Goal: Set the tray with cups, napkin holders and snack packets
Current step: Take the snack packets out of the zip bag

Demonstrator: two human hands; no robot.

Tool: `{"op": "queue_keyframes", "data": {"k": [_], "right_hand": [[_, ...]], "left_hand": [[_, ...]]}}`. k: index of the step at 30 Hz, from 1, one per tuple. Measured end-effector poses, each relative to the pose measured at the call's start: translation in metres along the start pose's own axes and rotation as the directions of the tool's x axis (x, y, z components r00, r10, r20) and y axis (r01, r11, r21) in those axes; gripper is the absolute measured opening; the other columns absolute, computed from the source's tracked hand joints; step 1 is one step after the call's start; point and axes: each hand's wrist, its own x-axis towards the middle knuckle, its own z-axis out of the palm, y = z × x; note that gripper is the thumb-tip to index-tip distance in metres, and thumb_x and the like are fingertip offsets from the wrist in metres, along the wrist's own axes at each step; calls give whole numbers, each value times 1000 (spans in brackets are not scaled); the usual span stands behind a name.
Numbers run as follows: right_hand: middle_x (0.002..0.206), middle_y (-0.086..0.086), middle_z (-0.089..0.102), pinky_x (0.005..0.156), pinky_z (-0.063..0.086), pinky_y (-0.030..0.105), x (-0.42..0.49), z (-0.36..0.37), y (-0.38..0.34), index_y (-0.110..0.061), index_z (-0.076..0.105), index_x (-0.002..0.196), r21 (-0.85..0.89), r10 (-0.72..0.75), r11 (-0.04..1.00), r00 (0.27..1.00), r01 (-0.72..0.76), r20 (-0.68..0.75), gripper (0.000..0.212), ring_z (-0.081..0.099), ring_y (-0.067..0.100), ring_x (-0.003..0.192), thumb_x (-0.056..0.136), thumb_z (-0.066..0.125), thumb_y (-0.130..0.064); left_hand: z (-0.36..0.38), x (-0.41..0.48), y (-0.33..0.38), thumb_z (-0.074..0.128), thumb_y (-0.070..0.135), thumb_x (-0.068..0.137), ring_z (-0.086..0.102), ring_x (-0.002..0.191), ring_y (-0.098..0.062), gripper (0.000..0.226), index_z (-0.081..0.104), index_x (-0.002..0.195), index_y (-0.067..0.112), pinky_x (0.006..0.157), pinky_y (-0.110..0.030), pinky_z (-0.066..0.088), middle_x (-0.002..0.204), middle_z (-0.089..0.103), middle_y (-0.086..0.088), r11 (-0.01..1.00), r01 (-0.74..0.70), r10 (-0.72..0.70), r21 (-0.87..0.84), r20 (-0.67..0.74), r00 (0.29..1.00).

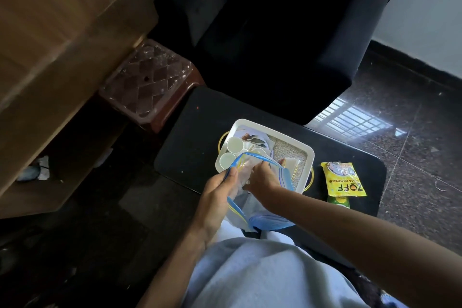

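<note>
Head view, fingers: the left hand [218, 191] pinches the rim of a clear plastic bag [252, 197] with a blue edge; the right hand [262, 177] reaches inside it, fingers curled, though whether they grip anything I cannot tell.
Bag: held open just above the near end of the tray [310, 155].
Tray: white, on the dark table [190, 137]; it holds two white cups [231, 151], plates and folded napkins [291, 163].
Snack packet: the yellow one [342, 179] lies on the table beside the tray.
Progress: cups seem placed; the snack packet and the bag's contents are likely left.
</note>
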Motion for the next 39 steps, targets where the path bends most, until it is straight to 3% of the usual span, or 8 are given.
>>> {"op": "queue_keyframes", "data": {"k": [3,6,10,17,24,30,33,39], "right_hand": [[107,14,57,84,44,29,9,1,1,-3,46,138,81,33,996,994,-25,-107,40,56,23,118,106,37,-26],[118,9,64,87,52,28,15,4,1,-9,60,128,80,-47,995,991,58,-129,30,61,26,113,104,44,-19],[116,3,68,84,52,30,13,-1,1,-13,66,120,13,-102,994,979,106,-175,25,63,25,108,101,50,-17],[131,2,63,91,45,37,-27,-39,19,-17,62,129,48,-138,986,941,161,-308,31,56,27,122,103,46,-22],[118,5,62,84,49,39,-88,-62,59,-19,63,120,326,-100,911,902,252,-419,29,61,28,110,101,43,-11],[127,-8,60,79,50,34,-131,-42,103,-34,54,135,679,21,636,872,366,-489,60,59,20,114,85,51,0],[119,-3,66,86,51,36,-155,-23,120,-31,58,130,849,167,370,872,377,-460,41,61,20,107,95,55,-10],[91,-5,72,70,50,23,-193,33,123,-16,67,115,926,434,3,834,378,-342,21,65,9,81,97,60,-8]], "left_hand": [[-5,1,4,47,34,101,64,126,-13,40,67,129,12,111,-33,46,129,73,-2,1000,3,-3,-29,-12,1000],[-5,0,6,45,33,100,65,124,-8,41,66,129,13,95,-16,51,128,73,1,1000,-9,9,-7,8,1000],[-1,-2,8,43,30,103,64,126,-11,39,67,127,11,106,-26,47,130,72,-3,999,-40,40,-6,-11,999],[4,-1,6,42,30,107,67,123,-14,36,75,116,19,92,-18,54,124,75,-1,996,-89,88,-12,-72,994],[3,-2,2,41,29,108,70,118,-17,37,73,122,17,86,-20,57,125,75,-4,996,-70,76,46,-151,986],[11,-9,-2,44,36,107,74,109,-29,39,72,120,13,86,-32,61,114,78,-13,988,-71,97,136,-200,975],[15,-16,-5,49,43,100,77,93,-20,35,78,104,23,71,-23,59,100,81,-7,981,-102,142,162,-256,956],[49,-25,-18,50,36,105,76,98,-14,31,78,107,23,75,-20,58,105,80,-5,982,-116,149,152,-225,963]]}}
